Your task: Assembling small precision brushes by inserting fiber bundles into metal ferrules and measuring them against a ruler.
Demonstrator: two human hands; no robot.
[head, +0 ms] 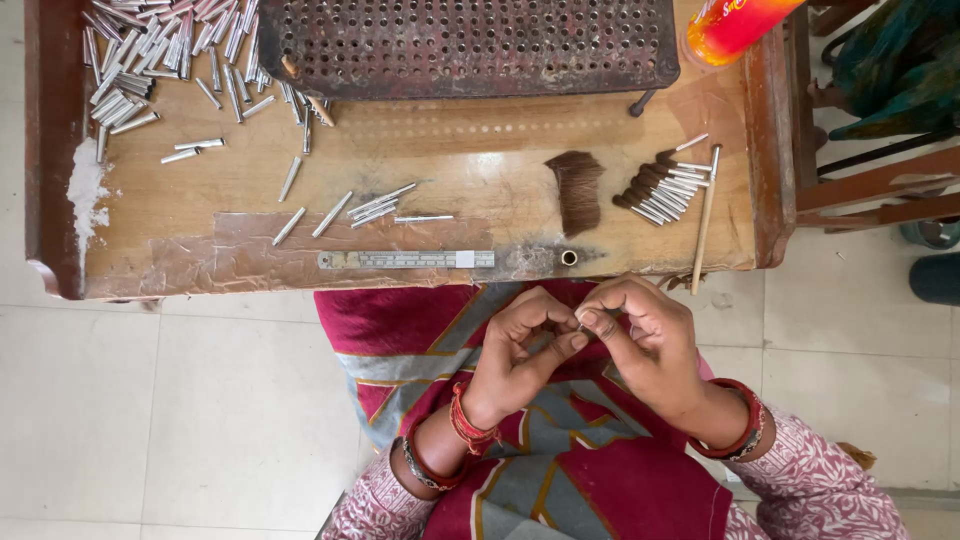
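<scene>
Small silver metal tube [580, 325] pinched between my left hand [520, 345] and right hand [645, 345] fingertips, below front edge of low wooden table [450, 180]; I see both grips closed

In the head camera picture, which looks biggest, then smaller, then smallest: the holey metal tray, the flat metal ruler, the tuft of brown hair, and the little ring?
1. Holey tray, though its top is cut off.
2. Ruler.
3. Brown hair tuft.
4. Ring.
All lie on the same table, so nearness hardly matters.
</scene>
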